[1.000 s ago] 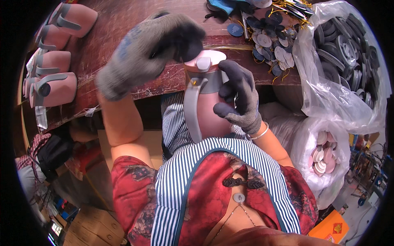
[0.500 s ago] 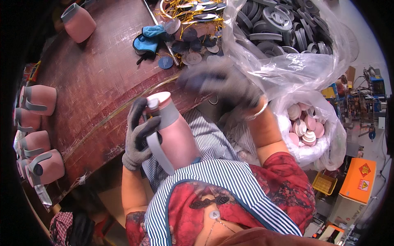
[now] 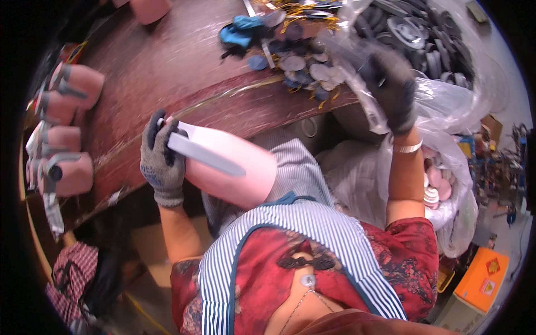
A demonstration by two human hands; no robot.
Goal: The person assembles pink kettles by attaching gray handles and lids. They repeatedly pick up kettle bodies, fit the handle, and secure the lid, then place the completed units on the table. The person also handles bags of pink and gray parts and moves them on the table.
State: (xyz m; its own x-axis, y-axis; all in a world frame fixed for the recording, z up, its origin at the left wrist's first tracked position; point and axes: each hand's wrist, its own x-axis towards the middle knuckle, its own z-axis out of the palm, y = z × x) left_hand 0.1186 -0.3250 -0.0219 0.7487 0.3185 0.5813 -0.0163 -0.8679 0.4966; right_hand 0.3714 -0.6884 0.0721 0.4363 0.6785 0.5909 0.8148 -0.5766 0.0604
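Note:
My left hand (image 3: 162, 153), in a grey work glove with dark fingers, is closed round the top end of a pink jug (image 3: 234, 164) with a grey handle. The jug lies tilted across my lap, its base against my striped apron (image 3: 301, 167) and its top toward the left. Away to the right, my gloved right hand (image 3: 388, 84) is over the edge of a clear plastic bag (image 3: 441, 95), beside the grey lids (image 3: 430, 44) in it. Motion smears its fingers, and I cannot tell whether they hold the plastic or a lid.
Several pink jugs (image 3: 72, 173) with grey handles line the left edge of the brown table (image 3: 167, 61). Flat discs (image 3: 318, 72), gold ties and a blue cloth (image 3: 240, 32) lie at the back. A second bag with pink and white pieces (image 3: 438, 181) stands at the right.
My right hand has moved right, from above the table edge to the bag of grey lids. The jug has tipped over to the left in my left hand. The whole view has shifted.

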